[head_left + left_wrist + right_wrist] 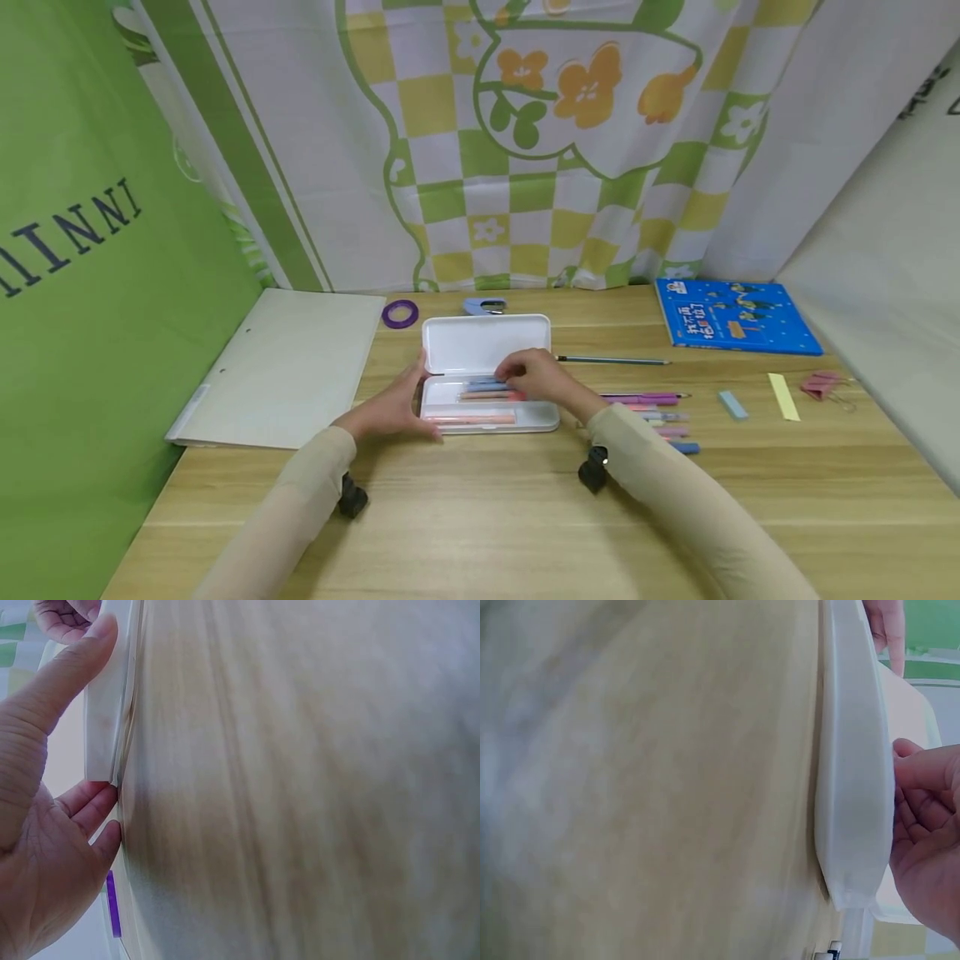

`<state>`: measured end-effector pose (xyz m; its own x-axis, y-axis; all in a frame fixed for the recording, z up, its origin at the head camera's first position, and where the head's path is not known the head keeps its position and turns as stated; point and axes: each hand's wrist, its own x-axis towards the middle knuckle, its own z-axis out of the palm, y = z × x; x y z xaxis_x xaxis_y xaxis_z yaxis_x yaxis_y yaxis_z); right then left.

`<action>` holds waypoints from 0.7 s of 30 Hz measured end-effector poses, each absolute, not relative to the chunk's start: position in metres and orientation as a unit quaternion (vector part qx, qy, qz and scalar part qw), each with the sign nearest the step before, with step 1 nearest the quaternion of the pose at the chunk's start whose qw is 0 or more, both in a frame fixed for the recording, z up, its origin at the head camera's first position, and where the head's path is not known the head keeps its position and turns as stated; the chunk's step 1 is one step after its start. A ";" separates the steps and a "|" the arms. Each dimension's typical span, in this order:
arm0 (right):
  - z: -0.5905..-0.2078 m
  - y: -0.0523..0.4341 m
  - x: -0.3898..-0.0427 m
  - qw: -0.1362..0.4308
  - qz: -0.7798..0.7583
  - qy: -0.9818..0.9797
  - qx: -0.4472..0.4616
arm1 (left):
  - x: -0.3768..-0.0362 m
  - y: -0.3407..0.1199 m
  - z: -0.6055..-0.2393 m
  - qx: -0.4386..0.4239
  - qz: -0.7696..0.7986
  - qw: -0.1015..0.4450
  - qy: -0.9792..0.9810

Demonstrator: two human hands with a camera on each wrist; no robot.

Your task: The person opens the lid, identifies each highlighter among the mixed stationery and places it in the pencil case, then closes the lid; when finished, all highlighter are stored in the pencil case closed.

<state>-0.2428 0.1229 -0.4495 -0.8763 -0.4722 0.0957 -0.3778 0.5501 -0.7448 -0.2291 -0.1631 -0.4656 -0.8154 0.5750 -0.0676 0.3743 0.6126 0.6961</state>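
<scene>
A white pencil case (487, 346) lies on the table with its lid folded back. My left hand (393, 407) holds its left end, thumb at the front edge and fingers along the side; the left wrist view shows the thumb (82, 656) across the front wall. Inside are blue pencils (486, 386), brownish pencils (483, 396) and, in the front compartment, a long pink pencil-like item (472, 419). My right hand (536, 375) reaches over the case's right half, its curled fingers pinching at a blue pencil's end. The case wall partly hides those fingertips in the right wrist view.
Several pens and markers (648, 400) lie right of the case, with a dark pencil (615, 361) behind them. Farther right are a blue eraser-like block (732, 405), yellow strip (784, 397), pink clips (821, 384) and blue book (738, 317). A white folder (292, 367), purple tape (401, 314) and stapler (483, 306) stand left and behind.
</scene>
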 end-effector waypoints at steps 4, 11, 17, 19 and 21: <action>-0.451 0.123 -0.244 0.070 -0.427 0.872 -0.230 | -0.229 -0.164 -0.467 0.267 0.346 0.143 0.888; -0.451 0.133 -0.243 0.123 -0.521 0.823 -0.191 | -0.230 -0.164 -0.469 0.266 0.339 0.146 0.891; -0.437 0.153 -0.235 0.141 -0.569 0.795 -0.157 | -0.231 -0.165 -0.470 0.268 0.346 0.145 0.887; -0.432 0.163 -0.233 0.142 -0.570 0.794 -0.153 | -0.231 -0.165 -0.470 0.268 0.346 0.145 0.888; -0.427 0.175 -0.231 0.142 -0.573 0.794 -0.147 | -0.231 -0.164 -0.469 0.268 0.346 0.144 0.888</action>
